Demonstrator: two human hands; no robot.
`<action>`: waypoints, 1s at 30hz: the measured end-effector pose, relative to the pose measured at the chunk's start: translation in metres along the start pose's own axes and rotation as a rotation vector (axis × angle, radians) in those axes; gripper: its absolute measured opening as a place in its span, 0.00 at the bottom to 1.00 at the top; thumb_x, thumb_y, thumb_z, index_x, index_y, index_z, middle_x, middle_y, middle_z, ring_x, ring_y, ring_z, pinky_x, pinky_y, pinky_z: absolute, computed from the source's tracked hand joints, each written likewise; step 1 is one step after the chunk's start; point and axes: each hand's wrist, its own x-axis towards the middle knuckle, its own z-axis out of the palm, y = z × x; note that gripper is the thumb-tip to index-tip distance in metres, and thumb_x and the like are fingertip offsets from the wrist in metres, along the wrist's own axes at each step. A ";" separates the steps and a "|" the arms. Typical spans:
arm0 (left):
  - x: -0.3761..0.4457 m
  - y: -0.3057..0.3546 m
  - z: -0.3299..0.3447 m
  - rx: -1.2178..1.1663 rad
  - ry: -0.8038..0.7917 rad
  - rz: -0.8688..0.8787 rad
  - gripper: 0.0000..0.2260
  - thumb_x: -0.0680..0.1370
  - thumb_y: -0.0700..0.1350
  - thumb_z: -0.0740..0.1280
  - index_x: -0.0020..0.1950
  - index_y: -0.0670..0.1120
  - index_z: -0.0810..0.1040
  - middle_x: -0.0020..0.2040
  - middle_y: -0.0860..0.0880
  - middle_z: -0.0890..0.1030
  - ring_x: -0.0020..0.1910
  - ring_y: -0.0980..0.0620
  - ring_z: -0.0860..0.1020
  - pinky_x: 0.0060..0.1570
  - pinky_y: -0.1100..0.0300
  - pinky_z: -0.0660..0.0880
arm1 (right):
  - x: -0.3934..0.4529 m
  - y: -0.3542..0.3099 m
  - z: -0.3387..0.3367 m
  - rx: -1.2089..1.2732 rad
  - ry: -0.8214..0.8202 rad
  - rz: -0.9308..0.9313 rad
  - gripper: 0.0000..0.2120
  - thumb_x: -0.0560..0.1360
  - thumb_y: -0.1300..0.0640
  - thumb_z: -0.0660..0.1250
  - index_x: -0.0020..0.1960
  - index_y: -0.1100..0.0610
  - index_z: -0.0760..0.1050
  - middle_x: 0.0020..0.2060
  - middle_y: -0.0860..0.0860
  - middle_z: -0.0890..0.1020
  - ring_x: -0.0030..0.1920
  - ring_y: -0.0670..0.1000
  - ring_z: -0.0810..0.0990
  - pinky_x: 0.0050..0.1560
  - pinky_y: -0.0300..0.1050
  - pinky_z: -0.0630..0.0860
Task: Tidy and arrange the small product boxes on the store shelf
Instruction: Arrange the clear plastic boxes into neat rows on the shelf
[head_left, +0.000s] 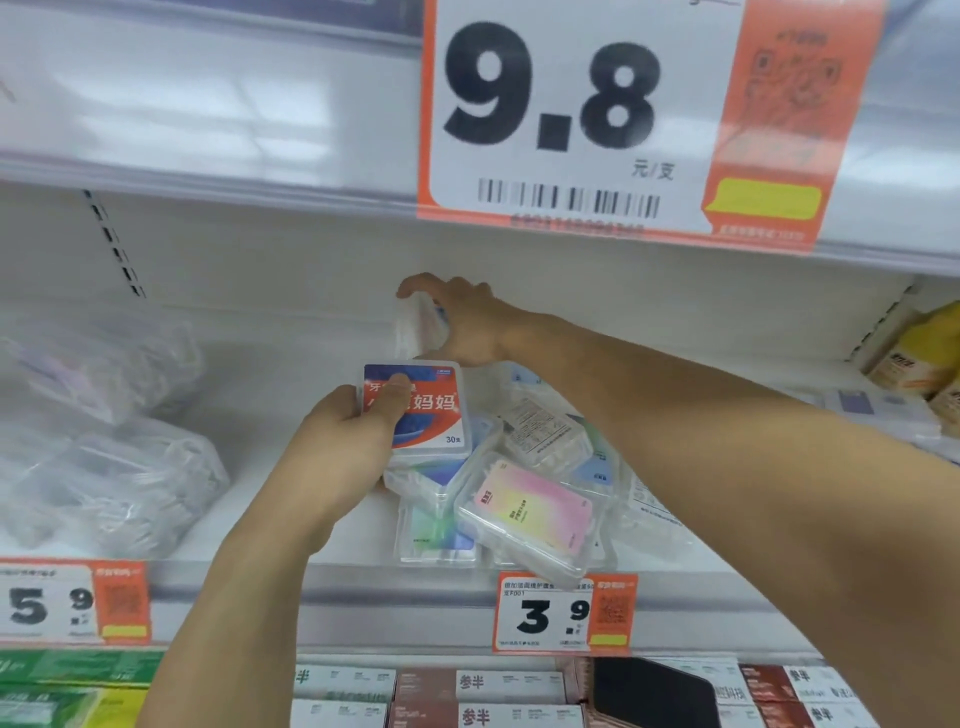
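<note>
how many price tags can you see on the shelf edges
3. The big 9.8 tag hangs on the upper shelf edge. The 3.9 tag sits on the lower edge under the pile of boxes. The 5.9 tag is far left, partly cut off. More may lie out of view.

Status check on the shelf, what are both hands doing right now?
Left hand grips the red-and-blue box. Right hand stands a clear box upright at the back. Loose pile of boxes unsorted below.
</note>
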 end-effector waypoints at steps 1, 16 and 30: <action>0.000 0.000 -0.001 0.000 -0.004 0.000 0.11 0.80 0.57 0.61 0.50 0.51 0.75 0.49 0.49 0.83 0.47 0.45 0.82 0.55 0.43 0.79 | -0.001 0.000 -0.003 0.038 0.040 -0.009 0.36 0.66 0.42 0.77 0.70 0.42 0.64 0.57 0.54 0.76 0.58 0.56 0.74 0.61 0.52 0.71; -0.004 0.003 -0.011 -0.030 -0.036 -0.029 0.11 0.79 0.58 0.62 0.52 0.52 0.75 0.51 0.49 0.83 0.48 0.44 0.82 0.55 0.43 0.79 | -0.023 0.084 -0.026 0.466 0.330 0.336 0.20 0.68 0.56 0.77 0.59 0.52 0.79 0.64 0.54 0.76 0.55 0.53 0.79 0.54 0.47 0.78; 0.009 0.003 -0.032 -0.254 0.088 -0.076 0.09 0.80 0.51 0.62 0.51 0.46 0.76 0.45 0.44 0.85 0.34 0.41 0.85 0.40 0.46 0.82 | -0.114 0.049 -0.043 0.620 0.262 0.161 0.24 0.67 0.42 0.77 0.61 0.44 0.78 0.61 0.45 0.79 0.61 0.45 0.79 0.53 0.42 0.75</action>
